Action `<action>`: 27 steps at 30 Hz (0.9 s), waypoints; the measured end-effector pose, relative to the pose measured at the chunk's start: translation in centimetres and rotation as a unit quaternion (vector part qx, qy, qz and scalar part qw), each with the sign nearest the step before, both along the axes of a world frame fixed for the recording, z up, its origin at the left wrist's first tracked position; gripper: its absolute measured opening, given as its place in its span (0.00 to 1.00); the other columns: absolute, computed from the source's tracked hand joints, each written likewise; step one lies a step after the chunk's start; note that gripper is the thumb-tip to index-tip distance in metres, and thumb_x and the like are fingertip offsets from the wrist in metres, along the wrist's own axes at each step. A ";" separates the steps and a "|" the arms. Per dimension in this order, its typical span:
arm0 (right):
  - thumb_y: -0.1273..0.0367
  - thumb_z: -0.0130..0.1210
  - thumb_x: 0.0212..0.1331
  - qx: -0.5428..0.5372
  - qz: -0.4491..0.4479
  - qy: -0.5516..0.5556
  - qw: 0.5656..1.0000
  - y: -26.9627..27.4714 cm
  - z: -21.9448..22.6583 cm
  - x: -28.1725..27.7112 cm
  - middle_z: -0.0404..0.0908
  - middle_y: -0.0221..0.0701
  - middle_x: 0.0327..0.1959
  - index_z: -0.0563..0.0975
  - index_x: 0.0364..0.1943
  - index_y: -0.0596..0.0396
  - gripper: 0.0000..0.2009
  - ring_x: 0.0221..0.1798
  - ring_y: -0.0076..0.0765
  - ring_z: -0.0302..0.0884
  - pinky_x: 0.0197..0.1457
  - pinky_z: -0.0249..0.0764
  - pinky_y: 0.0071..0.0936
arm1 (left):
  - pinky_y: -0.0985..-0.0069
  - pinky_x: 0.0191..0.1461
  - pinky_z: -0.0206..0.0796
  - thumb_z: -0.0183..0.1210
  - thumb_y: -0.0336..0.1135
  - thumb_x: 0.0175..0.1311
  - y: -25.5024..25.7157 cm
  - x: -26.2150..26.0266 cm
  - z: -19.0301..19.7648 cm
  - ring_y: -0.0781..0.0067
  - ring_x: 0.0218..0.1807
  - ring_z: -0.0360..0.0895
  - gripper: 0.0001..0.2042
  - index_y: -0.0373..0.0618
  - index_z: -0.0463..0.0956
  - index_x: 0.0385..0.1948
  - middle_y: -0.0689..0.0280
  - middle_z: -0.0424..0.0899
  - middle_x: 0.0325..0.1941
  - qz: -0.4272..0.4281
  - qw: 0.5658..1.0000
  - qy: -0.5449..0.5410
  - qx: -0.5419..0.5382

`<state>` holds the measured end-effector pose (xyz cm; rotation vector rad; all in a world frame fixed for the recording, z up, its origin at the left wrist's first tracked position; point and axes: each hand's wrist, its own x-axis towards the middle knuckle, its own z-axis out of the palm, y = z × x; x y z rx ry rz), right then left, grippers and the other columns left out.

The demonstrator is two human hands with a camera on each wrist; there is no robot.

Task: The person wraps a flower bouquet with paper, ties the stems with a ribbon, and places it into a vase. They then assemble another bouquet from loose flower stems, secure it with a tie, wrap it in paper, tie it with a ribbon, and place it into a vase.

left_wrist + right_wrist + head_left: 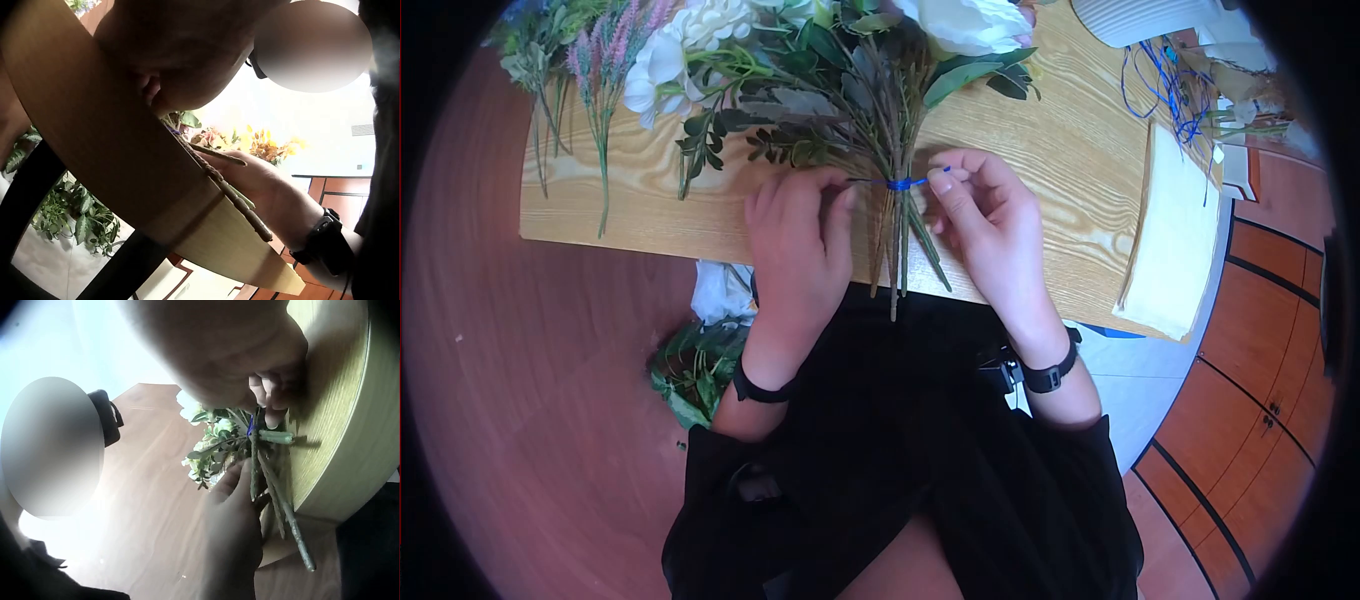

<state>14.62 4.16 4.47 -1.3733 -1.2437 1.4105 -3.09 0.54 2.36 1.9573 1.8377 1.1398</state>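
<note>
A bunch of artificial flower stems point(893, 240) lies over the table's near edge, bound by a blue tie point(899, 184). My left hand point(798, 230) is left of the stems, thumb and forefinger pinching one dark end of the tie. On the other side my right hand point(998, 225) pinches the other end between thumb and forefinger. White blooms point(970, 25) and green leaves spread above the tie. In the right wrist view the stem ends point(287, 519) stick out past the blue tie point(251, 425); the left wrist view shows stems point(231, 194) along the table edge.
Pink flower sprigs point(605, 70) and other greenery lie at the table's left. At the right are a white cloth or paper stack point(1170, 235), a tangle of blue ties point(1175, 95) and a ribbed white container point(1140, 18). Leafy greenery point(700, 365) is below the left edge.
</note>
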 end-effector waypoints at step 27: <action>0.69 0.55 0.59 0.206 0.115 -0.139 0.962 -5.2 0.9 -0.1 0.81 0.45 0.31 0.76 0.49 0.61 0.15 0.33 0.55 0.80 0.37 0.76 0.46 | 0.75 0.58 0.71 0.46 0.27 0.75 -0.6 5.2 1.7 0.66 0.52 0.81 0.13 0.30 0.61 0.55 0.53 0.81 0.49 -0.035 0.848 -0.493 -0.194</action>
